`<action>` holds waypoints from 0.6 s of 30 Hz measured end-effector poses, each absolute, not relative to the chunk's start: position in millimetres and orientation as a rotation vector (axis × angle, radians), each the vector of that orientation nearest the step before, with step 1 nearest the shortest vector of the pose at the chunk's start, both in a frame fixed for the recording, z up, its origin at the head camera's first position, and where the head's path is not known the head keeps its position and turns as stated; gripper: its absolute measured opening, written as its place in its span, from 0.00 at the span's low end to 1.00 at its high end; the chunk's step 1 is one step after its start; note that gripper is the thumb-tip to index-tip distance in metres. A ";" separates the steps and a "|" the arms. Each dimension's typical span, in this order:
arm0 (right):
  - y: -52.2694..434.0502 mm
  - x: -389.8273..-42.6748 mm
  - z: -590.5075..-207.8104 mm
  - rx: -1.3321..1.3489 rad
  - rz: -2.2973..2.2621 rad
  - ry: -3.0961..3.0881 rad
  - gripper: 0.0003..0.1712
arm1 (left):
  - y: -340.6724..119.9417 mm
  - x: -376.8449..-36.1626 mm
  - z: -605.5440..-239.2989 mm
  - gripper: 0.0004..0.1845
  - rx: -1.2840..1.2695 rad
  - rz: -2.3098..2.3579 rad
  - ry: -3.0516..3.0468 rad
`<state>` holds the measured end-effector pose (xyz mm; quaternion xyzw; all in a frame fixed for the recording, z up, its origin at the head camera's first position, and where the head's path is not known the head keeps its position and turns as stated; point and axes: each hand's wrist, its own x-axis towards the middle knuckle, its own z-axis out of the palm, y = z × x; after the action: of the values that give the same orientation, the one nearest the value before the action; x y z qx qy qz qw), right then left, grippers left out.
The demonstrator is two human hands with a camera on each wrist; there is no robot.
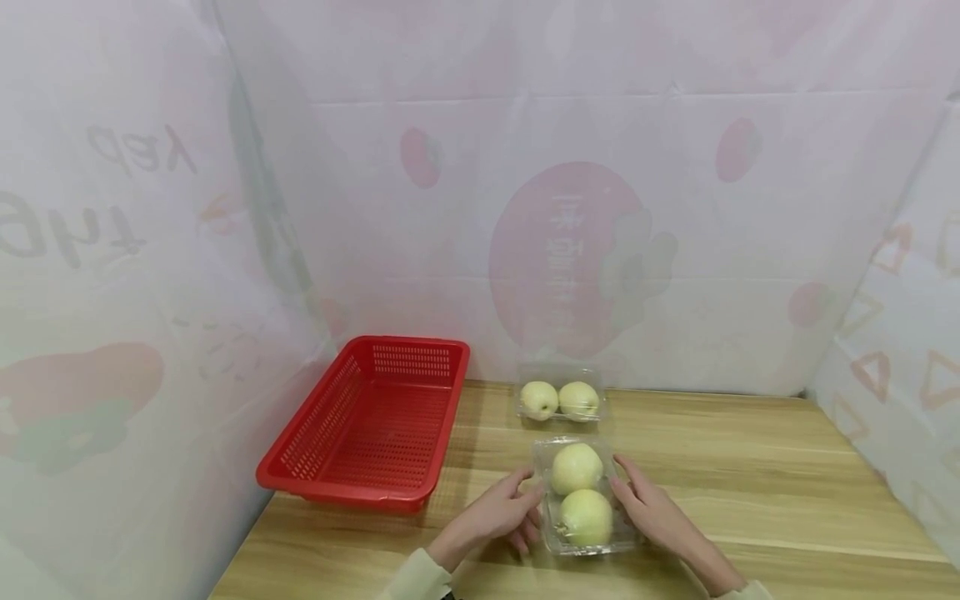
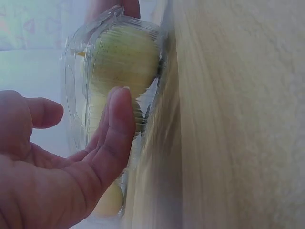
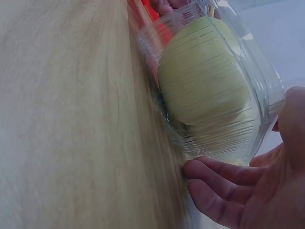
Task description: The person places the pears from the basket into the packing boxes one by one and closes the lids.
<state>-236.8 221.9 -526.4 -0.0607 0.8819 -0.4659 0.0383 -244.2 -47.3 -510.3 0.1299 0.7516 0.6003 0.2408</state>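
Two round, pale yellow-green fruits [image 1: 587, 518], like pears, lie in a clear plastic box [image 1: 551, 537] on the table between my hands. My left hand [image 1: 498, 510] is at its left side, fingers fairly straight and thumb held apart in the left wrist view. On the other side my right hand [image 1: 651, 507] has its thumb at the box's rim and its fingertips [image 3: 200, 174] by the lower corner. Whether those fingers press on the plastic is hard to tell. Farther back, against the wall, another clear box [image 1: 551, 372] holds two similar fruits [image 1: 539, 401].
A red slotted plastic basket [image 1: 393, 408] stands at the table's left, with nothing visible inside. The wooden table [image 1: 742, 467] extends to the right of the boxes. White printed cloth [image 1: 420, 250] hangs behind and on both sides.
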 end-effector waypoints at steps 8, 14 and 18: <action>220.6 -242.7 -524.0 -0.167 -1.396 2.736 0.35 | -53.0 -243.1 -507.8 0.42 0.394 1.626 1.920; 219.8 -245.3 -525.4 -0.167 -1.431 2.732 0.35 | -59.4 -245.4 -507.3 0.53 0.424 1.561 1.869; 218.2 -246.0 -527.7 -0.149 -1.460 2.730 0.35 | -60.7 -246.0 -507.9 0.56 0.427 1.556 1.818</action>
<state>-246.0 218.2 -527.7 -0.0482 0.8806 -0.4710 0.0210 -246.0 -60.7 -507.9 0.1649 0.7011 0.6001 0.3481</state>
